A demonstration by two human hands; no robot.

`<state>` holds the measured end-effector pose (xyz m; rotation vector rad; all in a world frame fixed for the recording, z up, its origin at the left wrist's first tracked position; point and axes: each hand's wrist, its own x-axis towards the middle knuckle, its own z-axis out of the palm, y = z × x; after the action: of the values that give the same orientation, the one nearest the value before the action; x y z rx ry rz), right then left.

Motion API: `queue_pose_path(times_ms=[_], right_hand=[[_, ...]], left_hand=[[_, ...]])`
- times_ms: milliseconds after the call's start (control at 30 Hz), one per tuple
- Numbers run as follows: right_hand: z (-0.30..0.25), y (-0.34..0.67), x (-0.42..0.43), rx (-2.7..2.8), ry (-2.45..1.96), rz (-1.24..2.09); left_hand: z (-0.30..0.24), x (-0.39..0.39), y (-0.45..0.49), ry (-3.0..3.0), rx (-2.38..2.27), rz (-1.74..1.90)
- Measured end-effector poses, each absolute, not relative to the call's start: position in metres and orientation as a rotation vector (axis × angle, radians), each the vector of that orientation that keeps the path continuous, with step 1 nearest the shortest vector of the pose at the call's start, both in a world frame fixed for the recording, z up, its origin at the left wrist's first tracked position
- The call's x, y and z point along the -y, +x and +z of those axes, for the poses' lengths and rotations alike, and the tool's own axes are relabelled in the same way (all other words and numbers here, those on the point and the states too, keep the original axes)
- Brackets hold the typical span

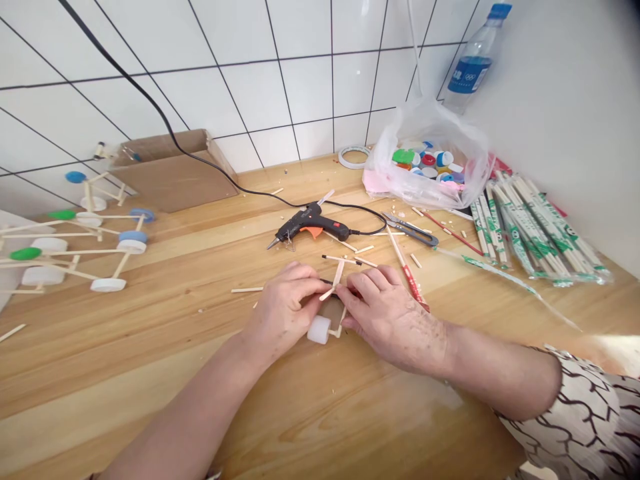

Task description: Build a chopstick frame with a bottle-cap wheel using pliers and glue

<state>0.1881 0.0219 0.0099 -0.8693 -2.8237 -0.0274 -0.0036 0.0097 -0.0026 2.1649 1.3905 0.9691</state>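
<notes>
Nearest the person, on bare tabletop [300,427], a white cap [319,330] sat at the near end of a small stick frame [339,333], just beside the left hand's fingers. A short stick ran sideways from the cap to the corner; from there a side stick led away from the person and under the right hand's fingers.

The frame lay between the two hands, touched by both, neither clearly nearer. The left hand [287,300] was curled, thumb and forefinger pinched on the frame's far part; the right hand [383,313] pinched there from the other side, its other fingers bent. Exactly which stick each gripped was hidden by the fingertips. A pale strip [339,272] rose at their meeting point, its long axis pointing away from the person, and a short stick slanted across its base.

Beyond lay loose sticks, then a glue gun [313,223], nozzle to the left, with a grey tool [411,230] to its right. Capped stick models [133,241] stood far left, stick packs [545,227] right. Farther back were a box [177,183], a tape roll [342,159], a bag [377,167] of caps and a bottle [469,75].
</notes>
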Motion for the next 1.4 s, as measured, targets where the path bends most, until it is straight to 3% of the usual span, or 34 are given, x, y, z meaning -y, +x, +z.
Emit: queue_pose_path(times_ms=[767,1400], right_hand=[[0.0122,0.1899,-0.0266,2.773,-0.805,0.109],[0.0056,0.1893,-0.0261,2.779,-0.750,0.036]], left_hand=[[-0.0040,-0.0093,-0.0020,2.151,-1.432,0.973],[-0.0072,-0.0069,0.0039,2.149,-1.490,0.977]])
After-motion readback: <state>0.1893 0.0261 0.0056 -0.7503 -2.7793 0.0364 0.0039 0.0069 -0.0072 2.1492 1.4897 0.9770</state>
